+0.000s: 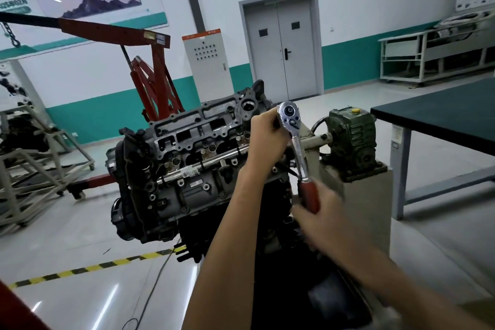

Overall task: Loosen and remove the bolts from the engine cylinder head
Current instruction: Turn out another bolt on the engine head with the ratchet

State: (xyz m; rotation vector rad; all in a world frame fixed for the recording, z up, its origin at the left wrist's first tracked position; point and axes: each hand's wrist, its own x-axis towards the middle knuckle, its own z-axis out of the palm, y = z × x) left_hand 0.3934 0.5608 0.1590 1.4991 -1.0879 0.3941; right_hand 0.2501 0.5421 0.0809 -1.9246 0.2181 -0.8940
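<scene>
**Ratchet set at the near end of the cylinder head, both hands on the tool**

The cylinder head sits tilted on its stand and stretches away to the left of the left hand. The bolt in question probably lies under that hand, at the end of the head nearest the person, but it is hidden.

The ratchet wrench stands over that spot. Its chrome drive end is just right of the left hand's knuckles, and its long axis runs down and toward the person to the red grip.

The left hand is the nearer one to the bolt. Its fingers curl round the tool just below the drive end, steadying it. The right hand, lower and closer to the body, is blurred, but its fingers wrap the red grip.

By my judgement, the coming swing turns on the handle pivoting about the point under the left hand.

Beyond the right hand stand a green gearbox and a dark tabletop. Far to the left of the left hand is a red hoist.
</scene>
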